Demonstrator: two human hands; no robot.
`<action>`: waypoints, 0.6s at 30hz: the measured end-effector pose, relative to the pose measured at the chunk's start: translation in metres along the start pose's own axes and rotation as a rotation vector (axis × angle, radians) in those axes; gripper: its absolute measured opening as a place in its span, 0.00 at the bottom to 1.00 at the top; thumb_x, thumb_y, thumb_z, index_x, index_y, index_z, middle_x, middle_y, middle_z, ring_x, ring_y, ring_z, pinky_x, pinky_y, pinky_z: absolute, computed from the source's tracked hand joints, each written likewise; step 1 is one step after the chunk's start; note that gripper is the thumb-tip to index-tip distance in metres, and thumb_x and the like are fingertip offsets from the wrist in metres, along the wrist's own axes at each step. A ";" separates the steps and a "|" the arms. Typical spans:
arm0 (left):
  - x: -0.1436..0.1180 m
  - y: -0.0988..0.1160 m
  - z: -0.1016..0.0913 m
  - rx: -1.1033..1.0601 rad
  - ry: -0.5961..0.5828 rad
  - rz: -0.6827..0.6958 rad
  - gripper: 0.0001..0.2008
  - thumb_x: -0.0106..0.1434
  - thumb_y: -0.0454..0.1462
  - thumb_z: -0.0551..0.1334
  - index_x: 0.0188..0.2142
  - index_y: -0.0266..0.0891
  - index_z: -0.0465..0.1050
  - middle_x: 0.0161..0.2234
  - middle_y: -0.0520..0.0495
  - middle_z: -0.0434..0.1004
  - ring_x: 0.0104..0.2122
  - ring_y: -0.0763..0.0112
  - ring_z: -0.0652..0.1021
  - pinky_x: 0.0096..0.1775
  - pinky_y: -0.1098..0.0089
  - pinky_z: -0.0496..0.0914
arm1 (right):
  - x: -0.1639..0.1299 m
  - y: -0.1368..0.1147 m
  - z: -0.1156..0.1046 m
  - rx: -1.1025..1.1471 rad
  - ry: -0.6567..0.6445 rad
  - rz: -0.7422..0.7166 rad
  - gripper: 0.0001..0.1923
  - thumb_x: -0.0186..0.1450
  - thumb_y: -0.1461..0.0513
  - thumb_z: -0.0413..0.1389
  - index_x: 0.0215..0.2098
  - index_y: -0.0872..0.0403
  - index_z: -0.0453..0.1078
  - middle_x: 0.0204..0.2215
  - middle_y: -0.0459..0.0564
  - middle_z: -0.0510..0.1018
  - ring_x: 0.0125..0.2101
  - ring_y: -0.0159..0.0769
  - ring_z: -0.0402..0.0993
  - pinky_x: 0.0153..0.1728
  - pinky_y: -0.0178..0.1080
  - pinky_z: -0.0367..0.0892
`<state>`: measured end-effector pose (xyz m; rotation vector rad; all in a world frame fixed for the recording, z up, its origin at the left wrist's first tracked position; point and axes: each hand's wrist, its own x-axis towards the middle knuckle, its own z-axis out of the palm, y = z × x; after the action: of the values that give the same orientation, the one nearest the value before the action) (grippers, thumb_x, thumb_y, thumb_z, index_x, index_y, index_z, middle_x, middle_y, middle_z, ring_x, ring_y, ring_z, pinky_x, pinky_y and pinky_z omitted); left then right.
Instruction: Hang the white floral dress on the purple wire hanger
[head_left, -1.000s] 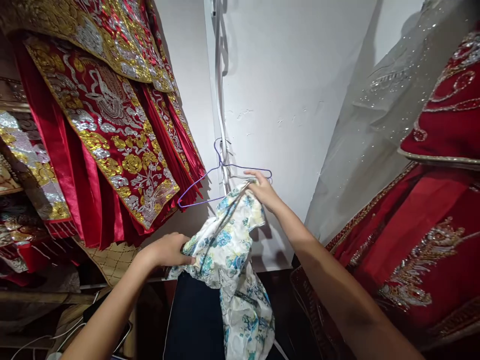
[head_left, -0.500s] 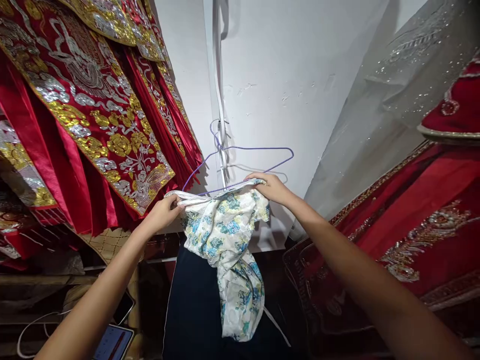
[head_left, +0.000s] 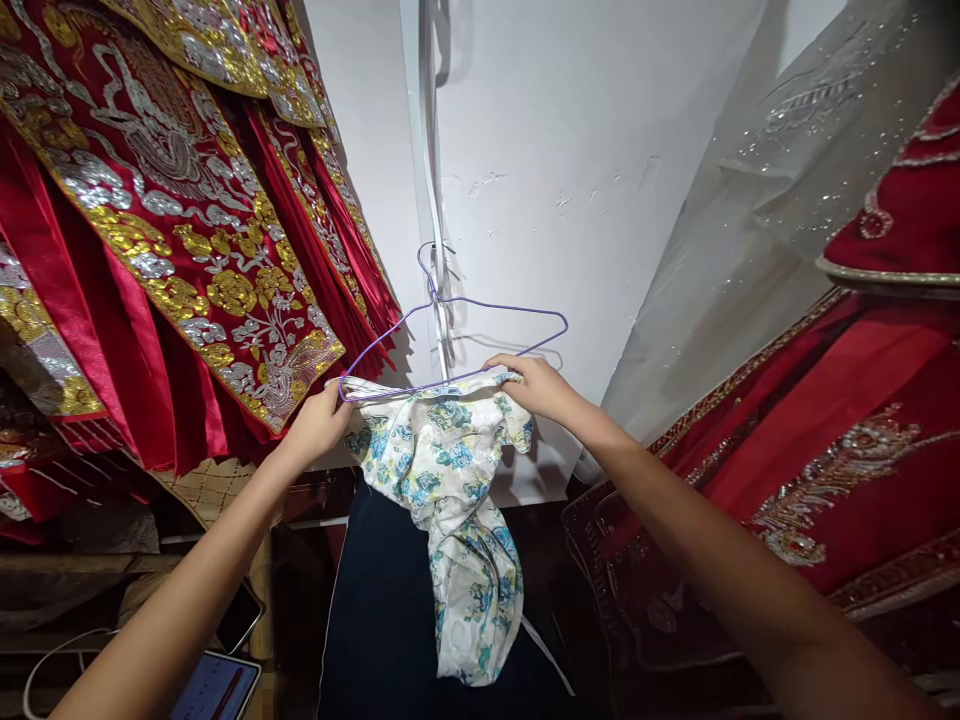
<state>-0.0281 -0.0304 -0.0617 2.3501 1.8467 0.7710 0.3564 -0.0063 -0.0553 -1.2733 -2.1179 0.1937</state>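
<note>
A white floral garment [head_left: 461, 450] with blue and yellow flowers hangs below both hands, its lower part gathered and twisted. My left hand [head_left: 324, 415] grips the left end of its white top edge, against the left corner of a purple wire hanger [head_left: 495, 303]. On the other side, my right hand [head_left: 534, 385] pinches the garment's top edge near the hanger's bottom bar. The hanger's hook is at the white vertical strip on the wall. Its bottom bar runs along the garment's top edge, and its right corner sticks out above my right hand.
Red embroidered costumes [head_left: 217, 260] hang at the left. A sheer sparkling fabric [head_left: 750, 210] and red beaded garments [head_left: 855, 420] are at the right. Behind is a white wall [head_left: 570, 130]. At lower left lie a lit phone or tablet [head_left: 217, 685], a dark phone [head_left: 241, 618] and a white cable [head_left: 45, 660].
The hanger's left corner has come down to my left hand and now lies in front of the garment's top edge. Its right side tilts lower. Both hands have shifted slightly left.
</note>
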 end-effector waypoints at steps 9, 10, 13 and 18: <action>-0.031 0.021 -0.033 0.021 0.040 -0.045 0.11 0.71 0.46 0.46 0.38 0.43 0.59 0.32 0.44 0.75 0.34 0.54 0.78 0.36 0.63 0.67 | 0.003 0.000 0.009 0.032 0.118 0.049 0.18 0.53 0.68 0.52 0.37 0.50 0.80 0.30 0.47 0.83 0.30 0.40 0.75 0.32 0.36 0.62; -0.028 0.026 -0.037 -0.020 0.074 -0.023 0.11 0.71 0.46 0.46 0.39 0.43 0.58 0.35 0.43 0.76 0.36 0.54 0.78 0.38 0.63 0.67 | 0.003 -0.001 0.011 0.074 0.120 0.048 0.17 0.54 0.68 0.52 0.36 0.51 0.80 0.29 0.47 0.83 0.29 0.40 0.75 0.32 0.36 0.63; -0.008 0.043 -0.044 -0.137 0.140 0.118 0.11 0.72 0.46 0.47 0.42 0.42 0.59 0.45 0.42 0.76 0.44 0.57 0.78 0.45 0.63 0.68 | 0.001 -0.009 0.015 0.215 0.082 0.018 0.16 0.55 0.67 0.52 0.35 0.53 0.80 0.29 0.47 0.83 0.31 0.40 0.76 0.33 0.36 0.65; 0.046 0.057 -0.036 -0.148 0.248 0.223 0.16 0.70 0.40 0.50 0.54 0.38 0.59 0.47 0.38 0.75 0.43 0.57 0.77 0.45 0.62 0.68 | -0.009 -0.027 0.010 0.289 -0.002 -0.036 0.21 0.58 0.66 0.53 0.46 0.50 0.80 0.38 0.47 0.84 0.38 0.42 0.78 0.39 0.38 0.68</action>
<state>0.0156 -0.0136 0.0047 2.4858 1.5543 1.2278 0.3333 -0.0256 -0.0551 -1.0641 -2.0253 0.4678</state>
